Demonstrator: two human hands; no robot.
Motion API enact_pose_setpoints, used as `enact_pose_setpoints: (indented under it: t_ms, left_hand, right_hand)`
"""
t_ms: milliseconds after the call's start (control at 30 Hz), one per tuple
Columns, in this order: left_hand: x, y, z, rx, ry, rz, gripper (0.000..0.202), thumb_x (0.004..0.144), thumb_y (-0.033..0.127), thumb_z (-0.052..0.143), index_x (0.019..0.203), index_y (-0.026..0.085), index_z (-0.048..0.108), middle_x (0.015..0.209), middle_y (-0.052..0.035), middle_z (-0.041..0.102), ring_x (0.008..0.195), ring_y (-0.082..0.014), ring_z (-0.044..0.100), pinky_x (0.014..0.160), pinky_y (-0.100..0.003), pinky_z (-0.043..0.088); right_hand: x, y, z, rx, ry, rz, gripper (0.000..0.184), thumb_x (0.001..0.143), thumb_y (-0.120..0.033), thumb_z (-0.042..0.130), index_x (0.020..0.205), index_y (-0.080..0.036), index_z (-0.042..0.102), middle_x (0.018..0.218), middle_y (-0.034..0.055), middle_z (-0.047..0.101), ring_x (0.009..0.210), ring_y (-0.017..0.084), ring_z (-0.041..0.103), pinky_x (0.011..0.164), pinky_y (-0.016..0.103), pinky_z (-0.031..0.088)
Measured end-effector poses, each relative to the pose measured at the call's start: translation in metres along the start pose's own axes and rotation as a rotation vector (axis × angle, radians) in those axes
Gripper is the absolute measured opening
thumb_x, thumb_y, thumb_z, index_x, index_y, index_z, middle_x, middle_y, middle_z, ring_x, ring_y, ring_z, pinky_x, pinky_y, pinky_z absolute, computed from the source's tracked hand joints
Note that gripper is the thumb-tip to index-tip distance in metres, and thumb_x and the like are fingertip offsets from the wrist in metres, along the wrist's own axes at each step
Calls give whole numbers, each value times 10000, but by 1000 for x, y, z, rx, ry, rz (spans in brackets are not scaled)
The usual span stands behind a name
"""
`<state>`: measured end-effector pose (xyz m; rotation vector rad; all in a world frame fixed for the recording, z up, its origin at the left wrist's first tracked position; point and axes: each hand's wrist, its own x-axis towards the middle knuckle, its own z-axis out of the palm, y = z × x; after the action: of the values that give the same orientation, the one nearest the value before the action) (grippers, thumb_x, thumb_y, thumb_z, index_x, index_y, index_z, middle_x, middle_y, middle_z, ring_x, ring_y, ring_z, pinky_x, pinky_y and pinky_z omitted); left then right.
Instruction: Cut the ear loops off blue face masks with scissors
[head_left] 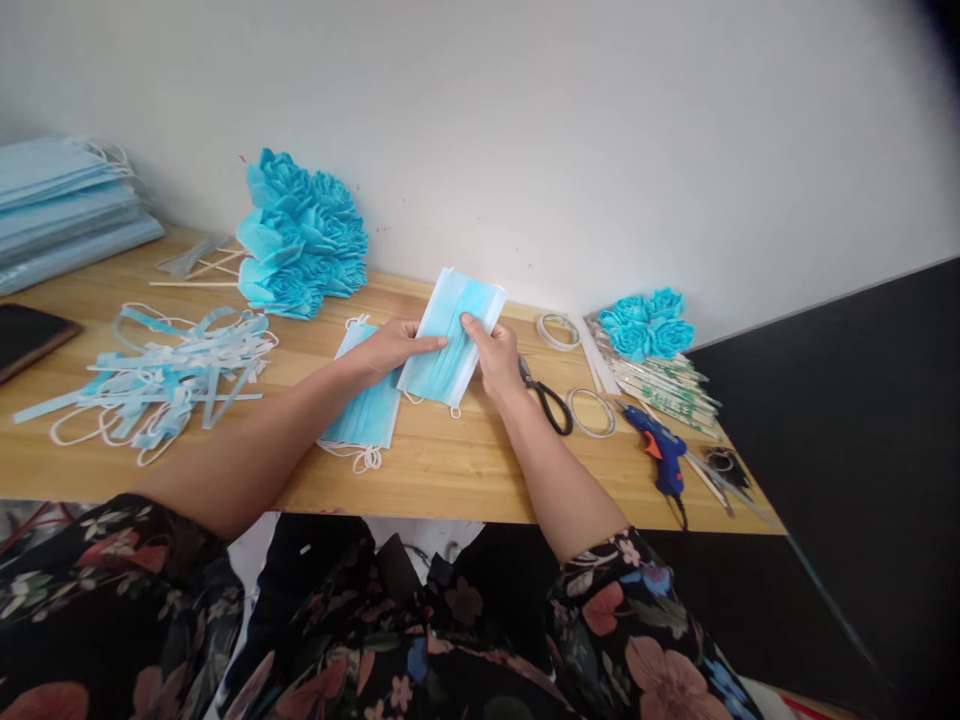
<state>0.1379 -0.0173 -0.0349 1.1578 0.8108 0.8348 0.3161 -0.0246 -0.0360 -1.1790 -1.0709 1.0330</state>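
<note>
Both my hands hold one light blue face mask (452, 330) tilted above the wooden table (450, 470). My left hand (390, 350) grips its left edge with fingers laid along the mask. My right hand (491, 355) pinches its right side, thumb on top. Under my left hand lies a small stack of blue masks (367, 415) with white ear loops hanging out at the front.
Black scissors (547, 400) lie just right of my right hand, with tape rings (592, 412) and a blue glue gun (660, 455) beyond. Blue mask flowers (300, 240) stand at the wall; smaller ones (649, 325) top a pile of sticks. Cut strips and loops (165, 375) lie left.
</note>
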Motion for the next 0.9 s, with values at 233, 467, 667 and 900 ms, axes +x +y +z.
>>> enact_pose_setpoints:
  t_ms: [233, 467, 667, 900]
  left_hand:
    - [-3, 3, 2, 90, 59, -63, 311, 721, 416, 819, 895, 161, 784, 937, -172, 767, 699, -313, 723, 666, -493, 592]
    - [-5, 6, 5, 108, 78, -84, 350, 780, 508, 753, 823, 162, 775, 868, -171, 763, 658, -312, 707, 656, -499, 586]
    - [-3, 2, 4, 37, 84, -10, 344, 731, 494, 810, 857, 176, 778, 939, -164, 774, 761, -331, 725, 724, -495, 589]
    - [2, -6, 0, -7, 109, 25, 323, 703, 432, 851, 878, 175, 766, 937, -142, 782, 778, -292, 726, 732, -422, 586]
  right_hand:
    - [0, 2, 0, 3, -26, 11, 482, 666, -660, 753, 710, -197, 628, 746, 42, 683, 774, 207, 645, 689, 333, 512]
    - [2, 4, 0, 48, -65, 26, 522, 675, -705, 729, 739, -192, 662, 752, 57, 703, 783, 218, 664, 715, 345, 531]
    - [-3, 2, -1, -77, -110, -31, 528, 701, -707, 713, 608, -210, 564, 617, -1, 571, 633, 158, 547, 610, 305, 439]
    - [-4, 3, -1, -101, -113, -59, 579, 712, -738, 691, 557, -219, 485, 563, -24, 466, 581, 130, 447, 566, 295, 368]
